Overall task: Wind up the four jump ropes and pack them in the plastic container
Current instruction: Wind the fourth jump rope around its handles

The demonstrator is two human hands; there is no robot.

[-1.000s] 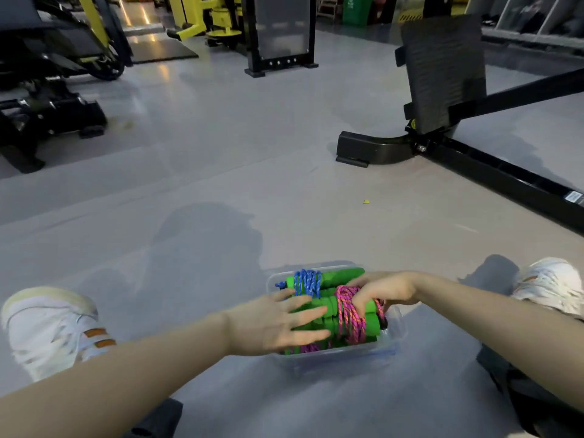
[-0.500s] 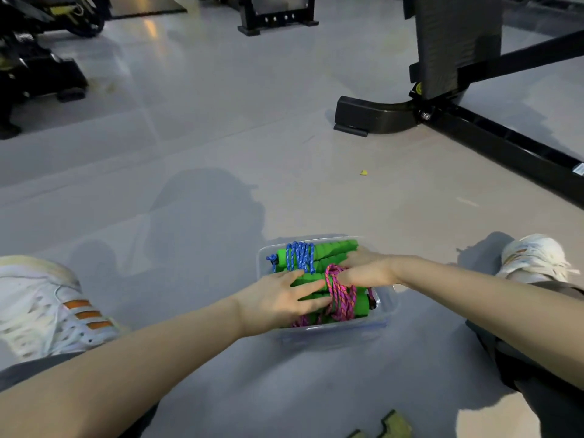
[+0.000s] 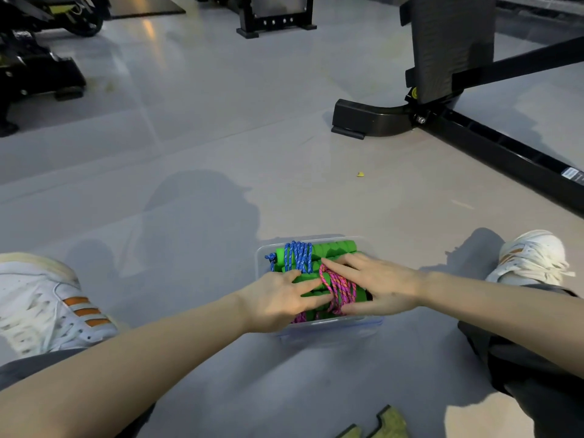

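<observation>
A clear plastic container (image 3: 331, 327) sits on the grey floor between my legs. Inside lie wound jump ropes with green foam handles. A blue-corded bundle (image 3: 298, 259) lies at the back, a pink-corded bundle (image 3: 339, 287) in front of it, and more pink cord (image 3: 300, 317) shows beneath. My left hand (image 3: 278, 300) rests flat on the green handles at the left, fingers spread. My right hand (image 3: 379, 286) lies flat on the right side, fingers spread and touching the pink cord. Neither hand grips anything.
My white sneakers (image 3: 44, 305) (image 3: 531, 257) flank the container. A black gym machine base (image 3: 474, 137) with an upright pad (image 3: 452, 42) stands at the right rear. More black equipment (image 3: 31, 64) is at the left rear. A yellow-green object (image 3: 379, 426) lies at the bottom edge.
Both hands have flattened out on the bundles; the right hand's fingers have opened from curled around the pink bundle. The view has tilted downward.
</observation>
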